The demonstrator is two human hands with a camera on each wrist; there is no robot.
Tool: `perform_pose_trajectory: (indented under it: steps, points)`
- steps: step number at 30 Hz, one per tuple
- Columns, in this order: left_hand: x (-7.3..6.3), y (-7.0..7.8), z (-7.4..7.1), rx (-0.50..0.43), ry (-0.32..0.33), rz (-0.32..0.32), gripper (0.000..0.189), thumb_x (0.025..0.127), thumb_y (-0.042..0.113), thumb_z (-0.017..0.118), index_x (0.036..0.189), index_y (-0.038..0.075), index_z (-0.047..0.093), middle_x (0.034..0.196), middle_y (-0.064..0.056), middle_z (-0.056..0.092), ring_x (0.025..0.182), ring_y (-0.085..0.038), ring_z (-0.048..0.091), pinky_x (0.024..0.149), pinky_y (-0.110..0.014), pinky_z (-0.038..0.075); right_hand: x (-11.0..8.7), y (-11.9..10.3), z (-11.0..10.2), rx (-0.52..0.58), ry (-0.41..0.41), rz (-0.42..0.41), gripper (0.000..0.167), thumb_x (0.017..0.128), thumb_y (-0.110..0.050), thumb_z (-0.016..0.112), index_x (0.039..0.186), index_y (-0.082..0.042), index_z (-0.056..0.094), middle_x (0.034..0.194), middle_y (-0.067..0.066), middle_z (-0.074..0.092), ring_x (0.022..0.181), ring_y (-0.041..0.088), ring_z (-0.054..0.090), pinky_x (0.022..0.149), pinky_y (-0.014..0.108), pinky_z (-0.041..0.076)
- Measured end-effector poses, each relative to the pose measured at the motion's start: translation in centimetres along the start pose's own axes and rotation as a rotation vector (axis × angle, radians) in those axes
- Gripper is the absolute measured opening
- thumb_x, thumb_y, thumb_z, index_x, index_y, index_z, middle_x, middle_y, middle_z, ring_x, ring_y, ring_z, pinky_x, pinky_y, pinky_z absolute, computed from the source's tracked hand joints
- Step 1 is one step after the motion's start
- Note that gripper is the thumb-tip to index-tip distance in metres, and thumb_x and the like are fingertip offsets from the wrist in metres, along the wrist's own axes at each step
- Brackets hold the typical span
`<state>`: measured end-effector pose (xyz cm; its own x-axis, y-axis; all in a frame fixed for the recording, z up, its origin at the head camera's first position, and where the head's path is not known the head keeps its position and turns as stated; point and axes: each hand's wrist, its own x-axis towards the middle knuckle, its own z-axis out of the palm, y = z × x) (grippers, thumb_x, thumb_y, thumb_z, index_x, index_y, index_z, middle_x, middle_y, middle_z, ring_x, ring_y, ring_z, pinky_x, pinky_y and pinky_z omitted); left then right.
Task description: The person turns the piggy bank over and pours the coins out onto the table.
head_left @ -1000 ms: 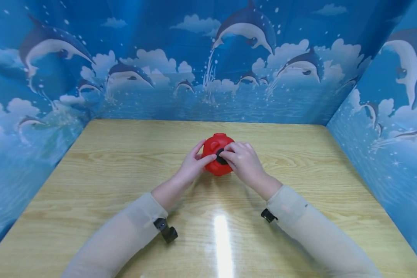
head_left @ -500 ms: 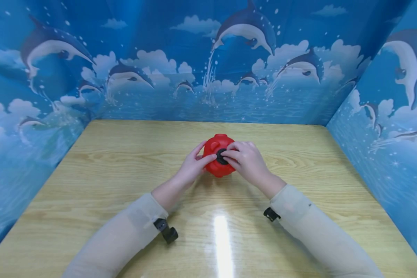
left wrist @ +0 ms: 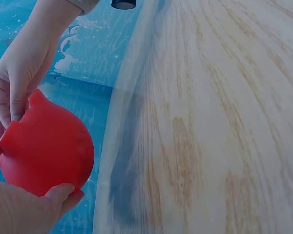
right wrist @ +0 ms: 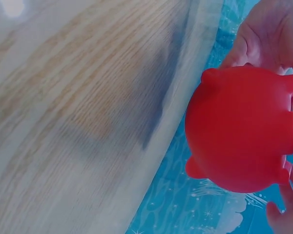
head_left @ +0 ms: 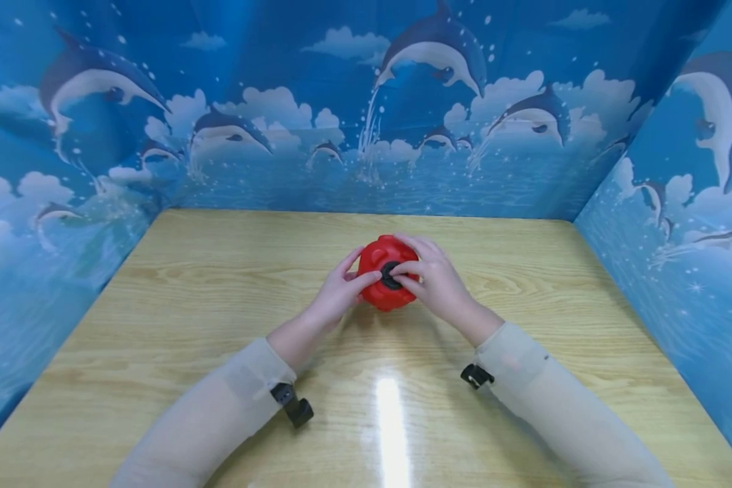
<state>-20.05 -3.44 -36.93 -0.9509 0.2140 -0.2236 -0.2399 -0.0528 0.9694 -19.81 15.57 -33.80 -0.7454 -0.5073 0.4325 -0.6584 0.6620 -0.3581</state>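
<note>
A round red piggy bank (head_left: 377,297) is held up over the table, its stubby-footed underside turned toward the head camera. My left hand (head_left: 335,291) grips its left side, with the thumb lying by a round black plug (head_left: 392,283) in the belly. At that plug the thumb and a finger of my right hand (head_left: 442,283) pinch together, while its other fingers stretch over the bank's upper right side. The left wrist view has the bank's smooth body (left wrist: 53,146) between both hands. From the right wrist, the red body (right wrist: 239,131) hides most of the fingers.
The light wood table (head_left: 219,271) reaches back to a blue dolphin-print curtain (head_left: 317,163), which also lines both sides. Black wrist camera mounts (head_left: 293,405) hang below the sleeves. A bright reflection streaks the table's front.
The right hand's fingers have shifted on the plug, and its outer fingers have straightened over the bank's top right. The left hand stays in place on the bank.
</note>
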Motion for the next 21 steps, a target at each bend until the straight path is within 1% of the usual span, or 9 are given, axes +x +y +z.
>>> perform_pose_trajectory:
  steps: [4, 8, 11, 13, 16, 19, 21]
  points:
    - [-0.09, 0.0, -0.13, 0.006, -0.006, -0.003, 0.07, 0.088, 0.024, 0.065, 0.147, 0.027, 0.027, 0.131, -0.012, 0.048, 0.113, -0.027, 0.053, 0.092, -0.042, 0.046, 0.06, 0.25, 0.01, 0.048, -0.036, -0.017, 0.014, 0.08, -0.006, 0.073, 0.094, -0.006, 0.073, 0.139, 0.009, 0.044, 0.125, 0.029, 0.038, 0.097, 0.045, 0.041]
    - [-0.08, -0.05, -0.13, 0.011, -0.01, -0.003, 0.069, 0.089, 0.024, 0.065, 0.147, 0.027, 0.027, 0.13, -0.013, 0.049, 0.112, -0.027, 0.054, 0.092, -0.041, 0.046, 0.13, 0.56, -0.09, 0.068, -0.064, -0.045, 0.016, 0.08, -0.004, 0.072, 0.095, -0.006, 0.073, 0.138, 0.009, 0.046, 0.124, 0.028, 0.039, 0.095, 0.043, 0.043]
    - [-0.06, -0.09, -0.08, -0.001, -0.016, -0.004, 0.07, 0.089, 0.024, 0.063, 0.148, 0.024, 0.025, 0.13, -0.014, 0.05, 0.111, -0.027, 0.056, 0.093, -0.04, 0.046, 0.18, 0.69, -0.15, 0.095, -0.076, -0.053, 0.017, 0.08, -0.003, 0.071, 0.097, -0.007, 0.073, 0.139, 0.01, 0.045, 0.126, 0.029, 0.039, 0.095, 0.043, 0.043]
    - [-0.08, -0.05, -0.05, -0.019, -0.023, -0.006, 0.07, 0.09, 0.024, 0.062, 0.148, 0.022, 0.024, 0.131, -0.015, 0.049, 0.111, -0.027, 0.056, 0.093, -0.039, 0.045, 0.21, 0.69, -0.14, 0.122, -0.084, -0.04, 0.016, 0.081, -0.003, 0.07, 0.097, -0.006, 0.072, 0.14, 0.01, 0.043, 0.127, 0.029, 0.039, 0.096, 0.043, 0.043]
    - [-0.2, 0.09, -0.02, -0.037, -0.039, -0.005, 0.068, 0.091, 0.023, 0.06, 0.149, 0.021, 0.023, 0.137, -0.011, 0.044, 0.114, -0.025, 0.054, 0.095, -0.037, 0.044, 0.29, 0.61, -0.09, 0.168, -0.098, 0.001, 0.015, 0.083, -0.004, 0.069, 0.097, -0.006, 0.072, 0.143, 0.01, 0.039, 0.129, 0.029, 0.038, 0.098, 0.042, 0.041]
    - [-0.26, 0.21, -0.02, -0.056, -0.051, -0.01, 0.066, 0.092, 0.022, 0.059, 0.148, 0.021, 0.025, 0.14, -0.008, 0.04, 0.116, -0.026, 0.052, 0.094, -0.038, 0.045, 0.32, 0.54, -0.07, 0.204, -0.109, 0.045, 0.016, 0.083, -0.004, 0.068, 0.098, -0.006, 0.072, 0.144, 0.008, 0.038, 0.13, 0.029, 0.036, 0.098, 0.041, 0.041]
    - [-0.26, 0.22, -0.05, -0.067, -0.055, -0.021, 0.065, 0.091, 0.022, 0.06, 0.148, 0.023, 0.026, 0.138, -0.009, 0.042, 0.115, -0.027, 0.052, 0.093, -0.04, 0.045, 0.32, 0.49, -0.11, 0.229, -0.122, 0.071, 0.017, 0.084, -0.006, 0.068, 0.1, -0.006, 0.072, 0.145, 0.007, 0.037, 0.132, 0.028, 0.033, 0.099, 0.042, 0.04]
